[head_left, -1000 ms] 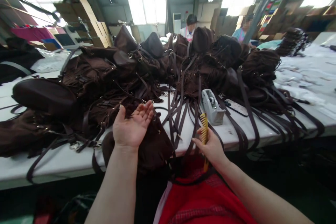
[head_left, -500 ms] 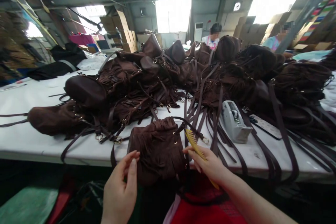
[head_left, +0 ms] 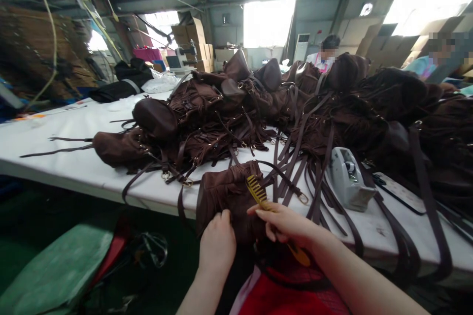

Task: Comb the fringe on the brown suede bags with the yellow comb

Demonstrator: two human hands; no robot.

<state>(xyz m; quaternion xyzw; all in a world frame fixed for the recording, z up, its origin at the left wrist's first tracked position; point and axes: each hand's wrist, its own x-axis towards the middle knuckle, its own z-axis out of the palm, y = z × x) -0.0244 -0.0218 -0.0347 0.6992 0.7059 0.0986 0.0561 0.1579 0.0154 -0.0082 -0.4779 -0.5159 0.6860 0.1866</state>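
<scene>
A dark brown fringed bag [head_left: 227, 187] rests at the table's front edge, part of it hanging over toward my lap. My left hand [head_left: 218, 241] is closed against the lower front of the bag, knuckles up, its fingertips hidden at the fringe. In my right hand [head_left: 283, 224] is a yellow comb [head_left: 254, 189], its toothed end pointing up across the bag's right side and its rounded handle end showing below the palm. A thin strap with a metal buckle [head_left: 303, 198] runs right from the bag's top.
Many similar brown bags [head_left: 207, 93] are heaped across the white table [head_left: 74, 133], straps trailing over the front edge. A grey tape dispenser [head_left: 349, 179] and a phone [head_left: 399, 192] lie at right. A green stool [head_left: 62, 266] stands lower left. Two people work behind the heap.
My left hand has moved right and turned over, closing on the bag's front. The comb has come left over the bag. The view has swung left.
</scene>
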